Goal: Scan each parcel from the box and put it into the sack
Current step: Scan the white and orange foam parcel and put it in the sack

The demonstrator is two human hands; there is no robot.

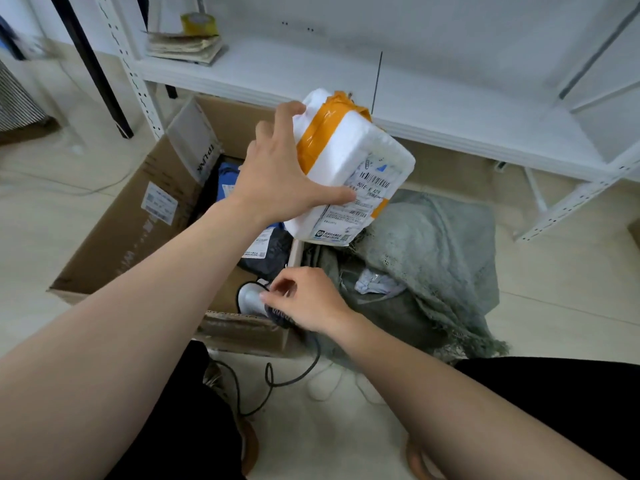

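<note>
My left hand [277, 174] grips a white foam parcel [349, 157] wrapped with orange tape, its shipping label facing me. I hold it in the air above the right side of the open cardboard box [138, 216]. Lower down, my right hand [308, 299] grips a barcode scanner [254, 299] with a white head and dark handle, its cable trailing to the floor. The scanner sits over the box's near right corner. Dark and blue parcels [266, 251] lie inside the box. The grey-green sack [433, 251] lies open on the floor to the right, with a pale parcel [375, 284] in its mouth.
A white metal shelf [346, 81] runs across behind the box and sack, with a stack of papers [187, 46] and a yellow tape roll [199, 22] at its left. The scanner cable [277, 379] loops on the pale floor near my knees.
</note>
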